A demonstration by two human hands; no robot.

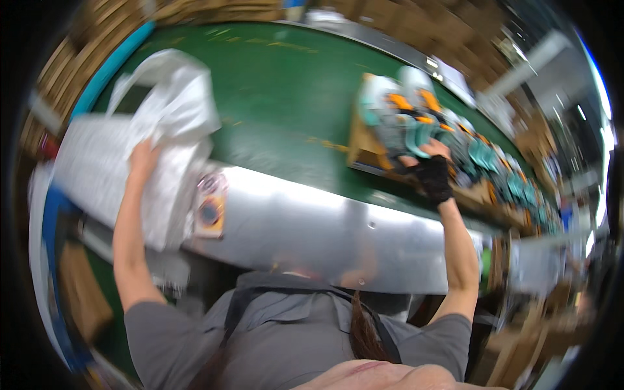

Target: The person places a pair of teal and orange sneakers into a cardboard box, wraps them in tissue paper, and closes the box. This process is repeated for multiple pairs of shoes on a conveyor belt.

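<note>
On the left, a white, thin, sheet-like bag (179, 97) lies crumpled over a flat stack of white sheets (88, 159). My left hand (144, 158) is on it, fingers curled into the white material. At the right, my right hand (432, 166), in a black fingerless glove, reaches into a cardboard tray (365, 146). Its thumb and fingers are apart, against a grey item with a teal loop (419, 134). Teal, grey and orange items with rounded pale ends (416, 81) fill the tray; motion blur hides their exact kind.
A green work surface (273, 84) lies behind a bare metal strip (292, 214). A small orange and white package (210, 205) sits on the strip beside the white sheets. More teal and orange items (517, 185) run along the right. Stacked cardboard (416, 23) stands beyond.
</note>
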